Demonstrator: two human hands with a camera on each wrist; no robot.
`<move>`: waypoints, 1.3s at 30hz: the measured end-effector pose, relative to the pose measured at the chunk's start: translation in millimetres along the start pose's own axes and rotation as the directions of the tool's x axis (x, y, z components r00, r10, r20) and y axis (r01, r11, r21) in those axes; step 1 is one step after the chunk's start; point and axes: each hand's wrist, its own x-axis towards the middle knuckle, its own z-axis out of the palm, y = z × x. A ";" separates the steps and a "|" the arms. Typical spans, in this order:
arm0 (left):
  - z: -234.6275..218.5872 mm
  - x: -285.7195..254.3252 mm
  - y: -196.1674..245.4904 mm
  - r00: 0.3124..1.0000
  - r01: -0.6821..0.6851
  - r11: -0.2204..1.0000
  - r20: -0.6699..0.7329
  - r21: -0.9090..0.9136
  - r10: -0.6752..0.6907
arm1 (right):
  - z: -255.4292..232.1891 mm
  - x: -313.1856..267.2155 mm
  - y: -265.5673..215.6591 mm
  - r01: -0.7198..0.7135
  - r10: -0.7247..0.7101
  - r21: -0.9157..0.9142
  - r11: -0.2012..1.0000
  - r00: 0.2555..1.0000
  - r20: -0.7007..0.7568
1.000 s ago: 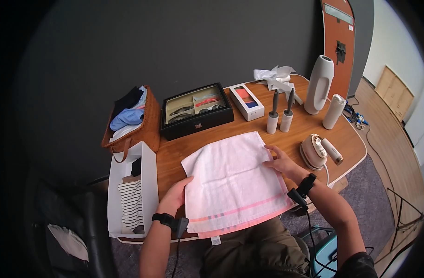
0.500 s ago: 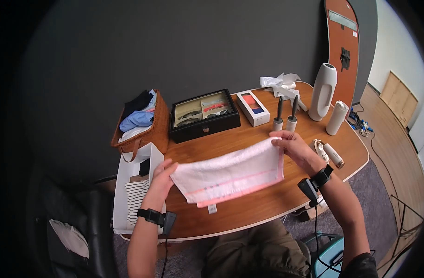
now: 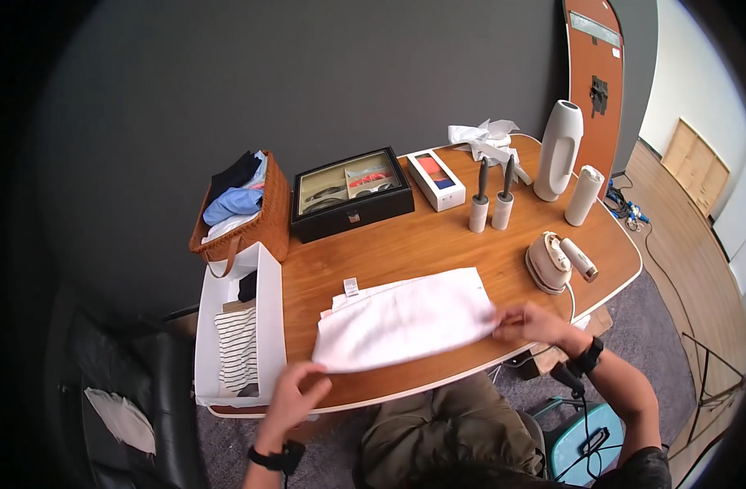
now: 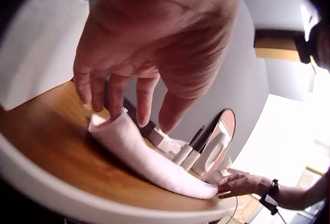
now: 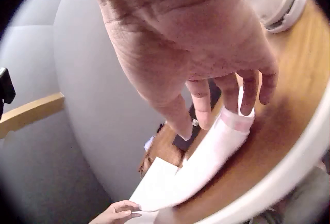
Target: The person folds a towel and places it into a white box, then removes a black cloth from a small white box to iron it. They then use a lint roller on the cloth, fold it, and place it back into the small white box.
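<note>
Folded pale towel (image 3: 401, 319) on tabletop (image 3: 328, 262)

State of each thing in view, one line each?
Towel: folded over, right end blurred
Left hand: at towel's left end, thumb apart from fingers
Right hand: at towel's right end, thumb apart from fingers
Basket: uncovered, heaped full
Bin: uncovered, partly filled
Case: lid shut
Lint rollers: upright, handles up
Iron: corded, on/off can't tell
Roll: upright
Plastic: crumpled

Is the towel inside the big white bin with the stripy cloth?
No, the towel lies on the wooden table, right of the bin.
</note>
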 end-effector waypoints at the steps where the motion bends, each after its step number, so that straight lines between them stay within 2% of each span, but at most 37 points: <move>1: 10.2 -13.7 -10.1 0.999 -0.043 0.993 -0.014 0.113 0.045 | 7.4 -6.6 11.4 -0.045 0.045 0.013 0.999 0.999 -0.028; 2: 18.4 -21.8 -9.9 0.996 -0.079 0.972 -0.024 0.223 0.086 | 13.2 -12.2 20.3 -0.092 0.094 0.026 0.995 0.994 -0.050; 3: 23.7 -28.3 -8.4 0.996 0.008 0.973 -0.086 0.232 0.013 | 16.6 -15.9 25.8 -0.069 0.087 0.193 0.979 0.993 -0.084; 4: 27.8 -30.4 -6.4 0.997 0.013 0.974 -0.083 0.228 0.006 | 17.8 -16.3 27.9 -0.076 0.093 0.193 0.978 0.992 -0.080; 6: 30.5 -22.8 7.1 0.980 -0.046 0.969 -0.179 0.243 0.091 | 19.1 -10.9 22.1 -0.054 0.090 0.160 0.986 0.970 -0.226; 7: 32.5 -15.1 15.0 0.983 -0.093 0.973 -0.136 0.213 0.124 | 17.0 -5.1 15.2 -0.080 0.061 -0.073 0.994 0.971 -0.230; 8: 37.7 -5.0 22.1 0.981 -0.095 0.972 -0.143 0.215 0.128 | 21.0 1.4 6.9 -0.073 0.053 -0.078 0.994 0.972 -0.230; 9: 45.9 6.0 27.3 0.970 -0.187 0.950 -0.107 0.251 0.219 | 28.6 9.5 -3.7 0.078 -0.167 -0.288 0.954 0.939 -0.299; 10: 55.4 17.0 32.2 0.950 -0.276 0.918 -0.064 0.284 0.305 | 38.3 17.3 -14.2 0.198 -0.386 -0.492 0.848 0.866 -0.318; 11: 68.5 28.9 38.1 0.951 -0.272 0.919 -0.069 0.285 0.303 | 51.1 24.6 -25.1 0.202 -0.389 -0.493 0.846 0.867 -0.313; 13: 92.3 50.9 47.1 0.900 -0.389 0.856 -0.055 0.340 0.431 | 76.8 35.8 -44.3 0.327 -0.568 -0.575 0.750 0.763 -0.308; 14: 96.1 56.0 48.3 0.901 -0.387 0.857 -0.057 0.340 0.430 | 82.6 37.7 -49.7 0.328 -0.568 -0.575 0.750 0.764 -0.305; 16: 101.8 66.9 48.5 0.911 -0.378 0.863 -0.034 0.337 0.412 | 87.2 39.8 -54.0 0.341 -0.574 -0.672 0.658 0.805 -0.152; 18: 86.7 76.3 35.6 0.929 -0.326 0.897 -0.073 0.297 0.362 | 78.6 37.6 -38.2 0.327 -0.573 -0.676 0.661 0.801 -0.173; 20: 62.7 88.1 15.9 0.929 -0.290 0.885 -0.116 0.365 0.352 | 57.4 35.7 -24.3 0.176 -0.385 -0.572 0.801 0.883 -0.268; 21: 52.1 94.4 7.2 0.933 -0.280 0.888 -0.115 0.366 0.342 | 47.0 41.5 -12.6 0.133 -0.353 -0.540 0.831 0.876 -0.328; 23: 34.0 109.3 -6.4 0.968 -0.179 0.877 -0.082 0.445 0.239 | 28.5 53.9 -5.9 0.085 -0.319 -0.555 0.827 0.885 -0.340; 24: 29.1 114.4 -10.7 0.968 -0.180 0.876 -0.077 0.448 0.239 | 20.4 59.9 -5.6 0.031 -0.285 -0.573 0.819 0.889 -0.359; 25: 26.0 121.0 -13.4 0.983 -0.139 0.881 -0.042 0.452 0.177 | 15.0 70.1 -1.9 0.026 -0.281 -0.567 0.823 0.886 -0.367; 26: 24.1 128.0 -16.4 0.993 -0.102 0.884 -0.004 0.457 0.117 | 11.9 83.2 4.1 0.067 -0.328 -0.598 0.798 0.881 -0.340; 28: 23.8 137.3 -25.3 0.995 -0.101 0.889 0.025 0.447 0.101 | 9.4 99.4 6.4 0.095 -0.367 -0.624 0.775 0.873 -0.322; 30: 22.5 142.3 -29.9 0.994 -0.062 0.886 0.109 0.459 0.013 | 12.3 113.4 2.3 0.038 -0.283 -0.738 0.674 0.936 -0.210; 31: 22.6 144.5 -33.2 0.994 -0.059 0.886 0.110 0.460 0.009 | 11.6 120.0 4.2 0.011 -0.206 -0.749 0.663 0.964 -0.168; 34: 17.4 148.3 -43.9 0.993 -0.021 0.857 0.109 0.515 -0.041 | 9.3 128.5 -1.3 -0.006 -0.145 -0.750 0.661 0.980 -0.136; 36: 11.7 154.2 -50.9 0.986 -0.104 0.908 0.158 0.406 0.043 | 6.0 126.8 -10.2 -0.007 -0.126 -0.753 0.658 0.985 -0.120; 37: 7.5 158.5 -53.9 0.985 -0.107 0.908 0.164 0.405 0.043 | 3.8 125.1 -11.5 -0.019 -0.103 -0.755 0.656 0.988 -0.114; 38: 3.8 162.2 -50.8 0.981 -0.064 0.975 0.193 0.214 0.022 | 0.2 123.9 -6.7 -0.027 -0.095 -0.753 0.658 0.988 -0.118; 39: 2.5 165.8 -47.8 0.974 -0.008 1.000 0.225 0.014 0.004 | -4.2 122.4 0.1 0.053 -0.188 -0.640 0.766 0.972 -0.143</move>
